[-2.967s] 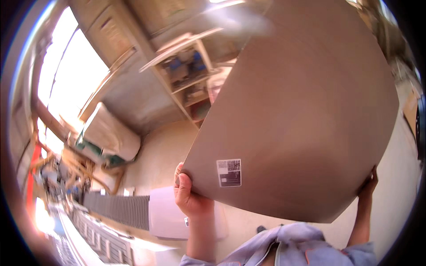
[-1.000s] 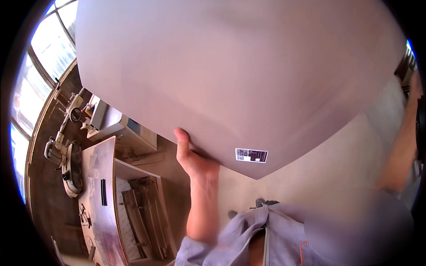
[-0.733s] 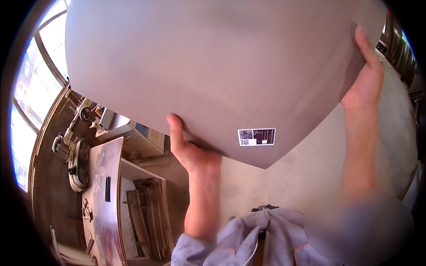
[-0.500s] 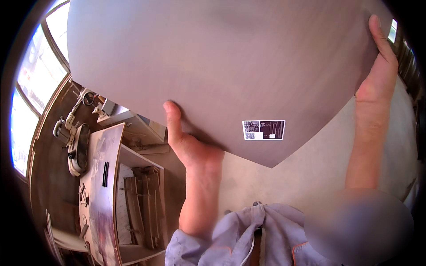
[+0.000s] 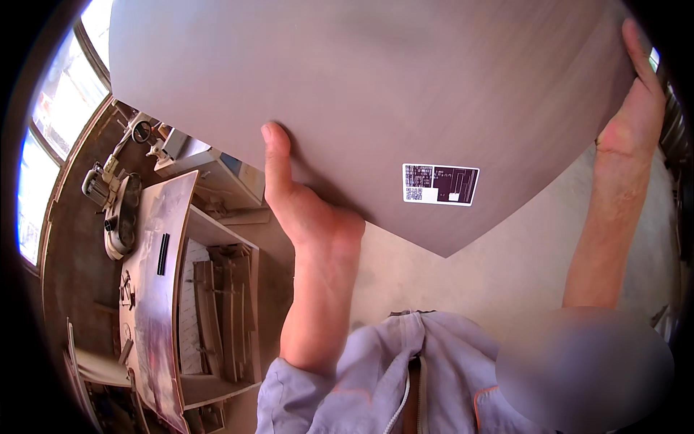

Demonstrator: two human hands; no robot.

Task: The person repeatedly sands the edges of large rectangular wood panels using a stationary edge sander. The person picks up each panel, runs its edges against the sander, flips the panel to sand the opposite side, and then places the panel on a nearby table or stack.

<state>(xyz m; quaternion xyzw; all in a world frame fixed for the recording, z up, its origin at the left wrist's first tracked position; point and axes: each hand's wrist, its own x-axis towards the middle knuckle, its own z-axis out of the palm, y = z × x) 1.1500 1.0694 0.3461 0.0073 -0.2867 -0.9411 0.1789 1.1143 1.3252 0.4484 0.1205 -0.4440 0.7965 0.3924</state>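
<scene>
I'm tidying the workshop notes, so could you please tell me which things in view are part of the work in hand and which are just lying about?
In hand:
- large grey-brown panel with a printed label
- left hand gripping its lower edge
- right hand gripping its right edge

Lying about:
- workbench at left, with shelves below
- machine beside the windows

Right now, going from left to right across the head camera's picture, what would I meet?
Bright windows → machine with a handwheel → long workbench → left hand on the big grey-brown panel → white label on it → right hand at its edge.
</scene>
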